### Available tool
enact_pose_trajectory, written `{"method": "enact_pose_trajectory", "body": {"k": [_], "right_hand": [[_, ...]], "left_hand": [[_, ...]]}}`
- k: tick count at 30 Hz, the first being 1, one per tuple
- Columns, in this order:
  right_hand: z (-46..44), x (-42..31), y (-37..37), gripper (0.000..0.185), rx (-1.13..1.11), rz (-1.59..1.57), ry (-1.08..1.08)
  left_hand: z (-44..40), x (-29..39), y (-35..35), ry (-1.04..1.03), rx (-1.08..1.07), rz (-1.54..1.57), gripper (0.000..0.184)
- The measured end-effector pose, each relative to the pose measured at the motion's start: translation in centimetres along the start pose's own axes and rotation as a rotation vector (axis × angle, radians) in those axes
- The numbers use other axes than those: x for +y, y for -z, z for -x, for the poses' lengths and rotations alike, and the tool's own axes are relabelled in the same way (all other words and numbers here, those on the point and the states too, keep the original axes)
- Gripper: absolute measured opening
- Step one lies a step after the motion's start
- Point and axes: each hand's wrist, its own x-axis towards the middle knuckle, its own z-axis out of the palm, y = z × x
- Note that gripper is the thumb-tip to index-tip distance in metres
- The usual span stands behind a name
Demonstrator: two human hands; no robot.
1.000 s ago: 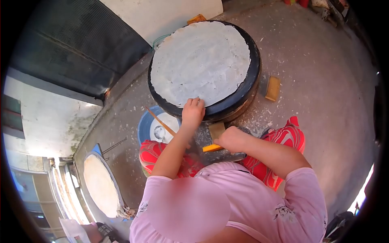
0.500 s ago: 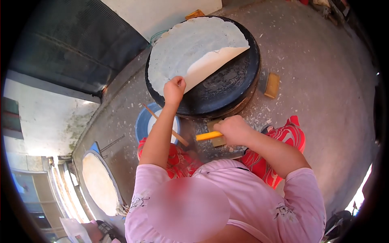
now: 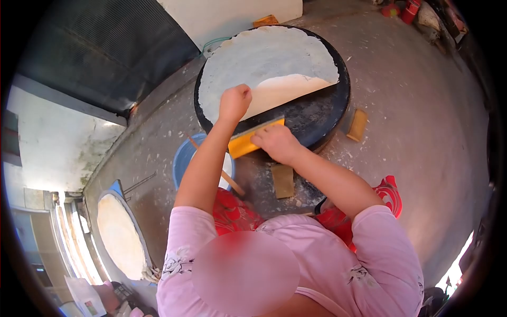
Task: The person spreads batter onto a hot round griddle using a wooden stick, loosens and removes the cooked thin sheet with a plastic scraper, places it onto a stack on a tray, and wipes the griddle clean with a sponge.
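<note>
A thin pale flatbread sheet (image 3: pixel 264 58) covers much of the round black griddle (image 3: pixel 317 113). Its near edge is lifted and folded back, showing a cream underside and bare black surface. My left hand (image 3: pixel 235 103) is closed on the sheet at its near left edge. In my right hand (image 3: pixel 277 142) is a yellow scraper (image 3: pixel 248 141), held at the griddle's near rim, just right of my left forearm. Partly behind that forearm, a blue bucket (image 3: pixel 182 166) holds white batter, with a wooden stick (image 3: pixel 231 181) leaning in it.
A wooden block (image 3: pixel 357 125) lies right of the griddle and another block (image 3: pixel 283 181) in front of it. At the lower left a stack of round pale sheets (image 3: pixel 121 235) rests on a stand. A yellow block (image 3: pixel 265 20) sits behind the griddle.
The sheet's near edge has been peeled up and folded back by my left hand, which moved up and left. My right hand has brought the yellow scraper forward to the griddle's rim.
</note>
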Motion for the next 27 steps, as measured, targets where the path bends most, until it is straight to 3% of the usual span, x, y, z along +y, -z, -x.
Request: {"method": "enact_pose_trajectory", "body": {"k": [5, 9, 14, 19, 22, 25, 27], "right_hand": [[-3.1, 1.9, -0.5, 0.01, 0.032, 0.019, -0.111], [-2.0, -2.5, -1.0, 0.009, -0.064, -0.081, 0.12], [-5.0, 2.4, -3.1, 0.009, 0.017, 0.091, -0.109], [-5.8, 6.0, -0.7, 0.011, -0.034, 0.213, -0.287], [-4.0, 4.5, 2.3, 0.013, -0.07, 0.144, -0.195], [-1.0, 2.4, 5.5, 0.014, -0.074, -0.019, -0.086], [1.2, 1.2, 7.7, 0.017, -0.199, -0.085, -0.037]], "left_hand": [[-1.8, -0.1, 1.0, 0.036, -0.016, -0.034, 0.015], [-3.6, 0.2, 1.6, -0.016, 0.038, -0.017, 0.012], [-5.5, 1.3, 2.7, -0.081, 0.088, -0.079, 0.011], [-6.8, 5.4, 5.6, -0.358, 0.202, -0.226, 0.008], [-4.9, 8.4, 7.8, -0.439, 0.182, -0.405, 0.014], [-1.0, 9.0, 8.3, -0.526, 0.205, -0.336, 0.02], [2.1, 8.3, 7.7, -0.523, 0.222, -0.311, 0.022]]}}
